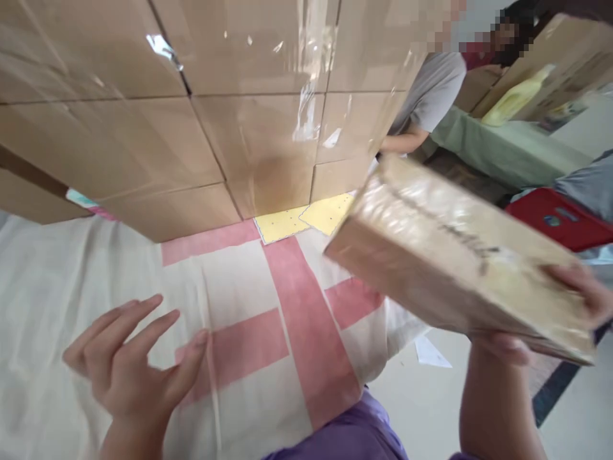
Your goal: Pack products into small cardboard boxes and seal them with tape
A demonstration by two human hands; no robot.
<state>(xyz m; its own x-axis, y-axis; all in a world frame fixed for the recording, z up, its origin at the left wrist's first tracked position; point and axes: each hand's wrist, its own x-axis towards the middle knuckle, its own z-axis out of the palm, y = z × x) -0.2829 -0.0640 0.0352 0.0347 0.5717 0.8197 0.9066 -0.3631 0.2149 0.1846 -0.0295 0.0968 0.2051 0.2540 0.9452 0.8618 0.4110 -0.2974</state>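
Observation:
My right hand [569, 300] grips a flat brown package wrapped in shiny clear plastic [450, 249], held tilted in the air at the right, thumb under its near edge and fingers over its top. My left hand [129, 367] hovers open above a cream cloth with pink stripes [268, 332], fingers spread and holding nothing. The package is blurred by motion.
A wall of stacked cardboard boxes [191, 108] under clear wrap rises behind the cloth. Yellow patches [306, 217] show at its foot. At the right, another person in a grey shirt [431, 96] sits by a green-covered table [502, 150] with a yellow bottle [517, 96]. A red object [560, 217] lies nearby.

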